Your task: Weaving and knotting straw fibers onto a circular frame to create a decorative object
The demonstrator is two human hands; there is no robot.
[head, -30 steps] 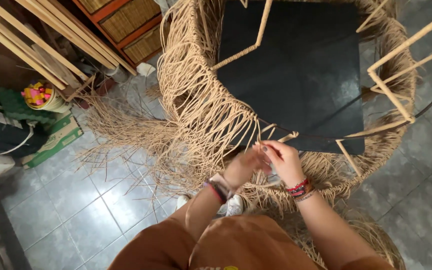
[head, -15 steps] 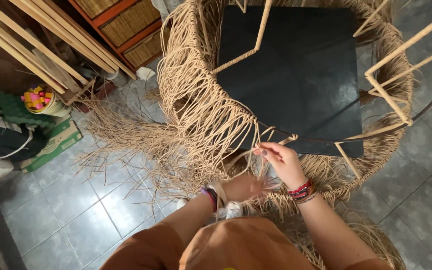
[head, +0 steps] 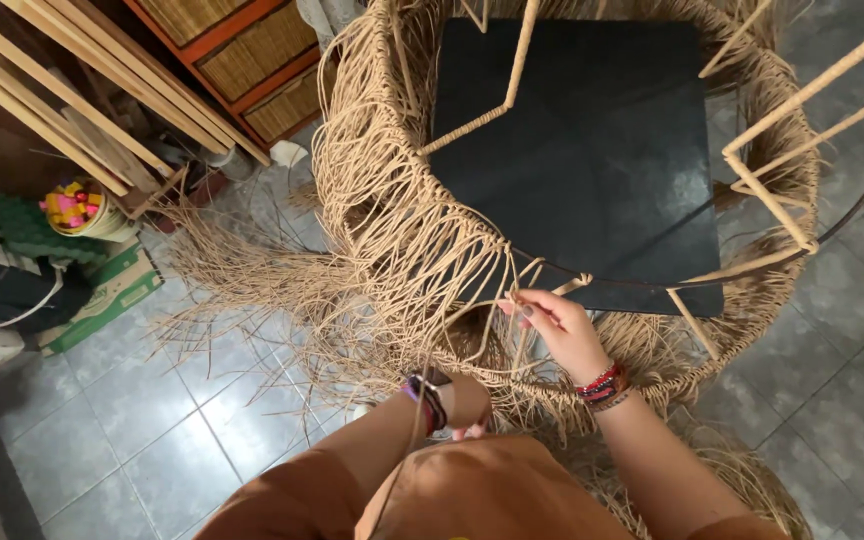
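Grey tiled floor (head: 102, 420). Right hand (head: 562, 330) pinches a fibre strand (head: 522, 345) at the woven frame's rim (head: 592, 285); left hand (head: 462, 405) low, grip unclear. Keep tension even, pull snug.

Single view, head-mounted, looking steeply down from above the person's own lap. Close range: forearms enter from the bottom edge, right hand (head: 557, 330) near frame centre, left hand (head: 457, 405) lower, partly hidden under woven strands. The top of the frame faces forward, away from the body, over the woven chair frame (head: 392, 220) and the dark board (head: 592, 160) inside it. Tiled floor (head: 142, 400) fills the lower left, wooden slats (head: 82, 100) the upper left. No second view to overlap.
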